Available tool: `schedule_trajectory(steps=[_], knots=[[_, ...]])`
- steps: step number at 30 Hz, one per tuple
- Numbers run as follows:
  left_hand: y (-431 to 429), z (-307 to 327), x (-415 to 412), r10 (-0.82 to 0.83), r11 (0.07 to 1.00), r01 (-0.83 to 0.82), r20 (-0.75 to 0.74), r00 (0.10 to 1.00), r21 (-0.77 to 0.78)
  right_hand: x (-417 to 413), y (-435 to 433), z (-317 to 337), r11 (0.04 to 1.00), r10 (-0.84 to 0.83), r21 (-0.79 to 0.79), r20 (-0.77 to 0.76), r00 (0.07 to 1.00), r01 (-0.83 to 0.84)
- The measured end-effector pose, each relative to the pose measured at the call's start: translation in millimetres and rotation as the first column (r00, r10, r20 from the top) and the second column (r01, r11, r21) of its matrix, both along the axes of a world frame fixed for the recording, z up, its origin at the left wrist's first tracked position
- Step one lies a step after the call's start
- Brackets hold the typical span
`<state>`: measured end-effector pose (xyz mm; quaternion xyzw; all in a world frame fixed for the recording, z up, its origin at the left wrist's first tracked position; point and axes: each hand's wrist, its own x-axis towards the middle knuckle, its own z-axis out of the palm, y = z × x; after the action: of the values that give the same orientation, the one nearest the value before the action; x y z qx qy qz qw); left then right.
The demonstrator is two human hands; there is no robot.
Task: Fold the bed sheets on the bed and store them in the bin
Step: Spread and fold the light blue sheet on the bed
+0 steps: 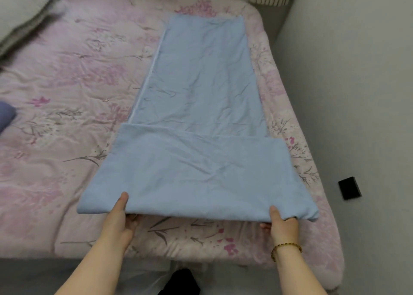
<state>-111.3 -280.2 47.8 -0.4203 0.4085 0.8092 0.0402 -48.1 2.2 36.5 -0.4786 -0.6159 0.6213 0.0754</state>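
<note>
One sheet, folding step in hand.
My left fingers (122, 203) and right fingers (274, 214) pinch the folded edge of the blue sheet (201, 89), which lies ahead on the bed (55, 98). Next, likely: carry this edge forward.

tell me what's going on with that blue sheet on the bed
A person is folding a light blue sheet on a bed with a pink flowered cover. The left hand and right hand each pinch the sheet's near edge, thumbs on top and fingers underneath. The near end is already folded over onto the long strip, which runs toward the far end of the bed. The folding is not yet finished.
</note>
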Motion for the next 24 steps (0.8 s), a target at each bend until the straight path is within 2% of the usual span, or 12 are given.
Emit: schedule_trajectory(steps=[4,8,12,16,24], knots=[[5.1,29.2,31.4,0.009,1.0,-0.009,-0.121,0.993,0.0,33.4,6.3,34.5,0.999,0.018,-0.049,-0.109,0.994,-0.023],[9.8,46.0,85.4,-0.034,0.998,0.027,-0.125,0.992,-0.06,82.4,13.6,52.3,0.999,0.001,-0.033,-0.147,0.989,-0.006],[5.9,46.9,151.0,-0.057,0.995,0.043,-0.16,0.986,-0.088,148.6,14.2,51.0,0.999,-0.033,0.002,-0.094,0.995,0.033],[4.2,58.5,187.7,-0.065,0.994,0.047,-0.184,0.981,-0.099,195.1,12.9,48.8,0.999,-0.039,-0.03,-0.043,0.998,0.038],[12.8,72.1,181.6,-0.031,0.989,0.002,-0.189,0.981,-0.15,185.2,31.5,71.7,1.0,0.01,0.015,-0.113,0.994,-0.008]])
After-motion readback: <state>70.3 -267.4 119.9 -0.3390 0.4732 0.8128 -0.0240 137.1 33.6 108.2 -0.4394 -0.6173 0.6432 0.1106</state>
